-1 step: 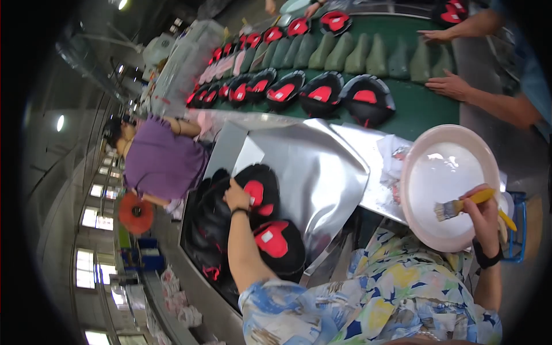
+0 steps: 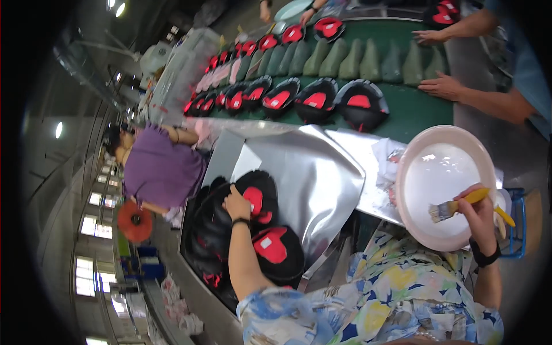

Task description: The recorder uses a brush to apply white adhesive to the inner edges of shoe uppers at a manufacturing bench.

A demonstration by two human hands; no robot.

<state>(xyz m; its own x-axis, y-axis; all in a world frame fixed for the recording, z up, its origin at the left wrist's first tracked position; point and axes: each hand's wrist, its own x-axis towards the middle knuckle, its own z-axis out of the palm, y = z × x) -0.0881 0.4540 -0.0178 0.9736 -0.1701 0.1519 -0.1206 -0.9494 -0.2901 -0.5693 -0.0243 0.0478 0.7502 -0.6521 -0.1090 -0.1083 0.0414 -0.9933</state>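
Note:
My left hand [image 2: 236, 205] is on the pile of black shoe uppers, its fingers closed at the edge of an upper [image 2: 261, 187] with a red lining patch. The undersides of those fingers are hidden. Just below it lies a second black upper [image 2: 290, 256], with a red patch and a small white label. In my right hand [image 2: 480, 214] is a paintbrush [image 2: 444, 211] with a yellow handle and pale bristles. It is held over the pale pink basin [image 2: 405, 210], which contains white liquid.
Black-and-red uppers [image 2: 361, 115] and green shoe lasts [image 2: 372, 63] line the green belt [image 2: 422, 100]. A co-worker's hands [image 2: 443, 86] touch the lasts at right. A person in purple [image 2: 164, 164] works at left. A metal sheet [image 2: 307, 167] lies between the uppers and the basin.
The whole view has shifted slightly. Both my hands keep nearly the same places, at the upper and over the basin.

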